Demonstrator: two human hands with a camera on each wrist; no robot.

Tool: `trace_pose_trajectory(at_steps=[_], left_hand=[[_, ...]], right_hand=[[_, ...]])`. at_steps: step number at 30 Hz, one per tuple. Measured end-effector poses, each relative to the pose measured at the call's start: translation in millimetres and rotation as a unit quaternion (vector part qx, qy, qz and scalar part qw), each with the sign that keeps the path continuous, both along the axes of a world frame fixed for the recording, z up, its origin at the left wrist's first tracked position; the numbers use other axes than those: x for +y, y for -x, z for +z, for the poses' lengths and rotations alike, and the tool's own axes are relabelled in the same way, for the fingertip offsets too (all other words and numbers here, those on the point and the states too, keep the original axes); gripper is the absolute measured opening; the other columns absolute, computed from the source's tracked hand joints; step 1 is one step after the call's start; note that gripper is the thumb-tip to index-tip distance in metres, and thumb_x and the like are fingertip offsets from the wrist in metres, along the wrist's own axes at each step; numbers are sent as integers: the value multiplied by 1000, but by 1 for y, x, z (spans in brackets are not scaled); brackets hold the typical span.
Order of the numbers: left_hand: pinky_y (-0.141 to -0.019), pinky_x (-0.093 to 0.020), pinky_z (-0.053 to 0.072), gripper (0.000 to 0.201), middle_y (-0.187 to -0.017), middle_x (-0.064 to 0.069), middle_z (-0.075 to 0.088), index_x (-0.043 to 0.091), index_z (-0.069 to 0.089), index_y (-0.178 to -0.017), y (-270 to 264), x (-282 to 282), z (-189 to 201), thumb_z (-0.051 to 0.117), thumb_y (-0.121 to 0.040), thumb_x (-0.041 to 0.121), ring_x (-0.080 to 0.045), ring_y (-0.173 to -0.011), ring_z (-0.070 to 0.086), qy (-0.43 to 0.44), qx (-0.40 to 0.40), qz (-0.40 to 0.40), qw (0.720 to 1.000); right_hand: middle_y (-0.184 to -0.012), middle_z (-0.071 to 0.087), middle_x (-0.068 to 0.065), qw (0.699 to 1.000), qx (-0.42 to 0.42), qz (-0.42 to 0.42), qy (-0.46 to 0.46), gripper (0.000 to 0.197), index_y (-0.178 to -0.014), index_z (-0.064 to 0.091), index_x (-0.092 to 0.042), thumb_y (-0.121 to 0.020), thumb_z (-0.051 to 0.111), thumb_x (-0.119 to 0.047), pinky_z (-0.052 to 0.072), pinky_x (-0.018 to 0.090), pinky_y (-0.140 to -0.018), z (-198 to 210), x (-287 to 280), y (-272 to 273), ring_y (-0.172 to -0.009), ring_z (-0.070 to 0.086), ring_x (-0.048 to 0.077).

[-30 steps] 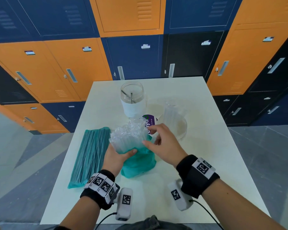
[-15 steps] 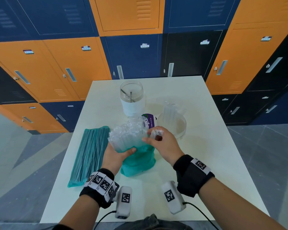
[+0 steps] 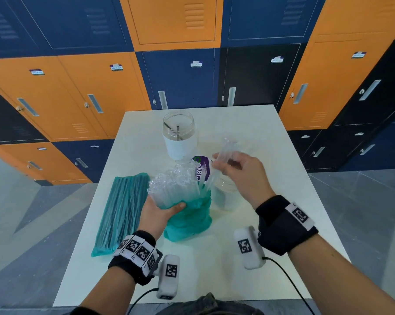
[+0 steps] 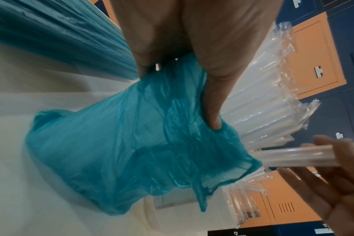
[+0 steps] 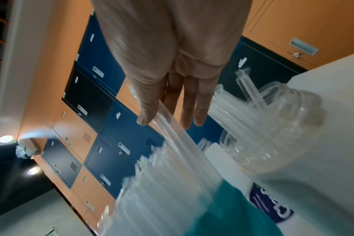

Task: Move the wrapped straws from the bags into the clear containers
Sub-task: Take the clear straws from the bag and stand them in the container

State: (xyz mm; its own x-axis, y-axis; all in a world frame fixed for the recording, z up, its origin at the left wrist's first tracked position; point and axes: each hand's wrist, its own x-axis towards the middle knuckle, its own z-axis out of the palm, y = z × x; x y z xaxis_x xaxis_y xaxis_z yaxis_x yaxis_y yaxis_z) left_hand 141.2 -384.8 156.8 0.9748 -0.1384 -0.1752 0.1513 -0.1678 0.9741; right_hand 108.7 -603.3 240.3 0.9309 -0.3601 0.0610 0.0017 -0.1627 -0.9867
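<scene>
1. Head view: the left hand (image 3: 156, 213) grips the teal bag (image 3: 187, 220) of wrapped straws (image 3: 173, 189) mid-table (image 3: 271, 123); the right hand (image 3: 242, 171) pinches a few pulled straws (image 3: 217, 169) above the clear container (image 3: 223, 194).
2. Left wrist view: the thumb (image 4: 214, 102) presses the bag's rim.
3. Right wrist view: thumb and fingers (image 5: 194, 102) pinch the pulled straws.

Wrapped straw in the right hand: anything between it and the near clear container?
Nothing visible. The right hand pinches the wrapped straw right above the clear container, whose open mouth already holds straws.
</scene>
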Motion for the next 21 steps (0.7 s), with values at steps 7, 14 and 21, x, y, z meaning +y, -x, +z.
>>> trace_pose_trajectory(at_steps=[7, 14, 21], left_hand=[[-77, -17, 50, 63, -103, 12, 64, 23, 50, -116, 3, 0, 2, 84, -68, 0, 6, -89, 61, 13, 7, 6, 1000], [-71, -9, 51, 64, -104, 10, 64, 20, 50, -118, 5, 0, 4, 84, -68, 0, 11, -86, 61, 3, -2, 4, 1000], [-72, -11, 50, 62, -100, 12, 63, 20, 50, -116, 7, -2, 7, 83, -69, -2, 7, -86, 60, 0, 0, 4, 1000]], right_hand=[[-95, 71, -5, 988, -92, -83, 92, 10, -104, 57, -18, -99, 52, -26, 57, 24, -66, 58, -27, -4, -87, 68, 9], [-95, 60, -19, 959, -112, -175, 195, 25, -101, 53, -18, -97, 51, -42, 57, 45, -74, 64, -38, -9, -84, 62, 14], [-91, 65, 3, 980, 58, -93, 169, 27, -88, 60, -15, -86, 65, -41, 55, 49, -78, -17, -34, -33, -82, 62, 25]])
